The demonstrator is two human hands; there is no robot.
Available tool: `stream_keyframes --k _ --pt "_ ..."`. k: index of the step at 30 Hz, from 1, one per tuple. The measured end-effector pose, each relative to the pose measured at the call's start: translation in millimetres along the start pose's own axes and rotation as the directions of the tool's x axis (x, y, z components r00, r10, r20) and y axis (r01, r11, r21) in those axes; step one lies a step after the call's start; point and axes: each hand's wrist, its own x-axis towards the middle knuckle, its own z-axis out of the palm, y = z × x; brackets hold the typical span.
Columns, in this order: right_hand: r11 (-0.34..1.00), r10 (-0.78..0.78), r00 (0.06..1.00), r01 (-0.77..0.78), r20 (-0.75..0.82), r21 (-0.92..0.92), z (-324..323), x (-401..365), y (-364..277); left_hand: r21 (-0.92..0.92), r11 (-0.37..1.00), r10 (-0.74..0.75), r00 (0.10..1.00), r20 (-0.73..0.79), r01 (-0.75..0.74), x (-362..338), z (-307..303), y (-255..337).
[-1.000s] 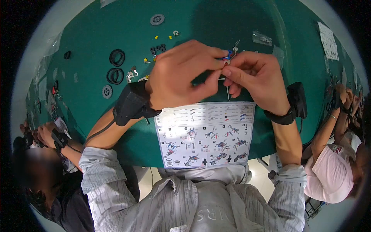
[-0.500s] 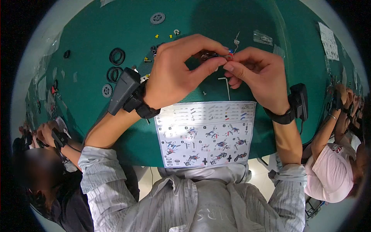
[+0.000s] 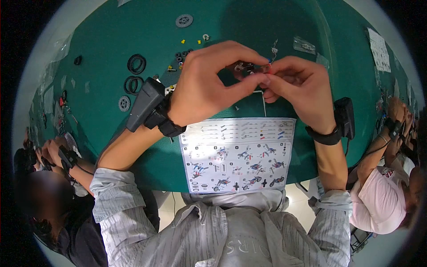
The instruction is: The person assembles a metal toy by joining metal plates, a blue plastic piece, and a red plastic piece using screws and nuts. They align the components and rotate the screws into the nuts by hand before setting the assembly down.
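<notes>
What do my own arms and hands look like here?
The left hand and right hand are gloveless. Each wrist has a black strap and boxy black device; a thin cable hangs by the right one. Light grey, streaked sleeves are rolled up.

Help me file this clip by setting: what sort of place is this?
Probably a shared workroom or classroom for assembling kits: there's a picture instruction sheet, loose grey wheels on a green table, and other people alongside.
</notes>
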Motion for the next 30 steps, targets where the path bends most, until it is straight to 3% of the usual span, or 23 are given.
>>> stream_keyframes --k 10,16,30 --pt "0.994 0.058 0.998 -0.058 0.008 0.097 -5 4 0 -0.051 0.998 0.027 1.000 -0.004 -0.027 1 -1 -6" --pt "0.983 0.065 0.998 -0.063 -0.008 0.170 -3 3 -3 -0.027 0.999 -0.035 0.998 -0.057 0.034 0 1 -10" --pt "0.984 0.090 0.995 -0.094 0.032 0.150 -3 4 0 -0.056 0.995 -0.082 0.995 -0.047 0.080 -1 0 -10"
